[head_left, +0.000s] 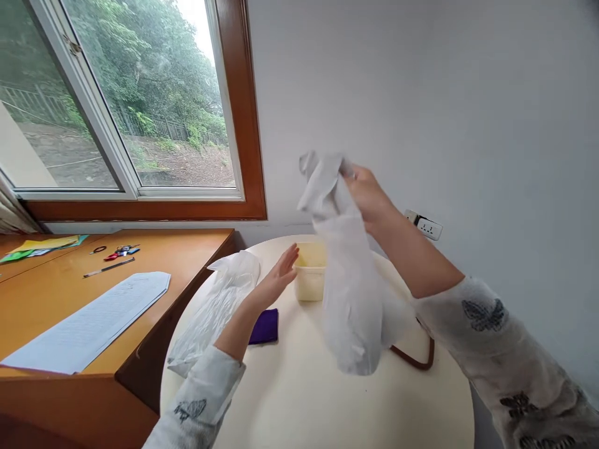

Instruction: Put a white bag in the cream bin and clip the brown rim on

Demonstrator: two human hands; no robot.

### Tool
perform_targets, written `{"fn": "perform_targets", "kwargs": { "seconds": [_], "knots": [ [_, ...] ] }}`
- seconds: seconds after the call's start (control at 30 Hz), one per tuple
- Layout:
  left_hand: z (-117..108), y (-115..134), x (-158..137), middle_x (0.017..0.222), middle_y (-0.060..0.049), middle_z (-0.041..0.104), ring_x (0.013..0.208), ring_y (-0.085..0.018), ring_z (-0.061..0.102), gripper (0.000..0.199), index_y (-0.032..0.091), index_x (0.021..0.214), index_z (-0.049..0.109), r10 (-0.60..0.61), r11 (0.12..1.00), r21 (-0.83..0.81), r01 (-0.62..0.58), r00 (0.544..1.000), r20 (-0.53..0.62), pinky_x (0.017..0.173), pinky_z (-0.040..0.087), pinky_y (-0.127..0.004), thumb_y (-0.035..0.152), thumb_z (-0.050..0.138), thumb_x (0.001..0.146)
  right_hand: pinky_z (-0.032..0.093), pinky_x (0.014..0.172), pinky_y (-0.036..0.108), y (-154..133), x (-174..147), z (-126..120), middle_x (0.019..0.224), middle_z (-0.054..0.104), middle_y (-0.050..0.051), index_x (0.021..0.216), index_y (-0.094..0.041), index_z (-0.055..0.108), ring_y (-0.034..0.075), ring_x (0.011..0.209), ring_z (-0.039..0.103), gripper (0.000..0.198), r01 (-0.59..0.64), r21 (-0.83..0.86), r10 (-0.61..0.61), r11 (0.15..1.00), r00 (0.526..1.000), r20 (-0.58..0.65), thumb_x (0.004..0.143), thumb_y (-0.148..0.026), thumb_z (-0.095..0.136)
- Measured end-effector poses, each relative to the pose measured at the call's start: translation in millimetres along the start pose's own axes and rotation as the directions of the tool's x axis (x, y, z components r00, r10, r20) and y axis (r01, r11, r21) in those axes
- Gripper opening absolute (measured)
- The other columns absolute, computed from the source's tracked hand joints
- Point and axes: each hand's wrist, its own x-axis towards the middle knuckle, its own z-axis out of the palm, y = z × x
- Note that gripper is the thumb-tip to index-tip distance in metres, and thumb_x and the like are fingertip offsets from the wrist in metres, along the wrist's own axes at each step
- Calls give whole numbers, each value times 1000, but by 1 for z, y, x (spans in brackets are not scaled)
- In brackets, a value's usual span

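Note:
My right hand [367, 194] is raised over the round table, closed on the bunched top of a white translucent plastic bag [349, 280]. The bag hangs down, and some small pale bits show near its bottom. My left hand [276, 280] is open, its fingers stretched out beside a pale yellow plastic tub [309, 284]. Whether the fingertips touch the tub I cannot tell. The hanging bag covers the tub's right side. Below my left wrist lies a flat purple item [265, 326], partly hidden by the forearm.
Another clear plastic bag [215, 312] lies on the left of the cream round table [299, 399]. A brown, rounded strip [423, 362] shows behind the hanging bag. The wooden desk [187, 249] holds papers [93, 318], a pen [110, 267] and scissors [122, 252]. Wall and window stand behind.

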Motion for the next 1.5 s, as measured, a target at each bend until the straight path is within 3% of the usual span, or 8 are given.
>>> {"fn": "perform_targets", "kwargs": {
  "seconds": [0.1,0.3,0.5,0.77,1.0,1.2,1.37,1.5],
  "knots": [
    [19,31,-14,143,-12,30,130,-33,27,104,25,138,22,98,952,-293,-86,995,26,104,26,-46,70,62,54,36,55,20,26,-19,23,65,51,-4,70,-16,54,9,61,46,15,-14,-16,15,1000,996,87,74,-31,55],
    [68,48,-18,100,-8,66,107,-27,54,49,17,108,57,-120,979,-177,103,989,-86,95,38,-40,43,67,68,33,53,18,38,-47,66,61,48,-6,70,-18,53,8,59,42,10,-142,29,133,989,970,202,75,-23,46],
    [59,21,-25,46,1,52,77,-22,63,28,16,67,60,-181,967,-191,167,982,-58,78,44,-33,40,52,79,34,48,18,39,-40,46,53,47,-9,68,-19,50,6,47,41,10,-222,300,226,928,974,21,66,-25,57],
    [33,8,-42,61,-2,59,68,-17,56,28,15,58,58,-214,967,-126,220,975,53,65,41,-26,39,59,71,32,38,20,76,-45,-12,44,42,-9,65,-21,47,7,36,40,10,-331,486,437,809,892,-119,59,-19,55],
    [39,6,-46,54,3,50,60,-13,50,25,14,74,60,-232,963,-119,241,969,84,65,40,-24,39,55,77,31,36,21,85,-58,-27,44,43,-8,67,-21,48,8,37,42,9,-377,525,482,763,873,-73,60,-18,53],
    [41,15,-62,85,-2,62,77,-16,56,29,16,94,60,-250,918,-264,295,949,193,66,42,-23,35,64,73,32,38,20,86,-59,-29,43,44,-7,66,-22,49,9,38,44,5,-384,548,499,743,864,-71,62,-20,52],
    [46,1,-71,98,-8,64,89,-20,57,33,14,95,64,-308,898,-303,319,948,85,77,43,-28,42,55,80,49,62,27,86,-70,-18,75,65,0,80,-24,59,16,74,61,16,-339,479,395,809,918,-17,70,-35,57],
    [47,-16,-73,84,-10,66,82,-22,59,40,12,78,65,-318,877,-385,287,948,-18,77,44,-32,51,57,75,42,89,36,104,-103,-25,108,62,4,103,-28,58,20,105,54,35,-322,385,290,865,947,142,75,-49,55]
  ]
}}
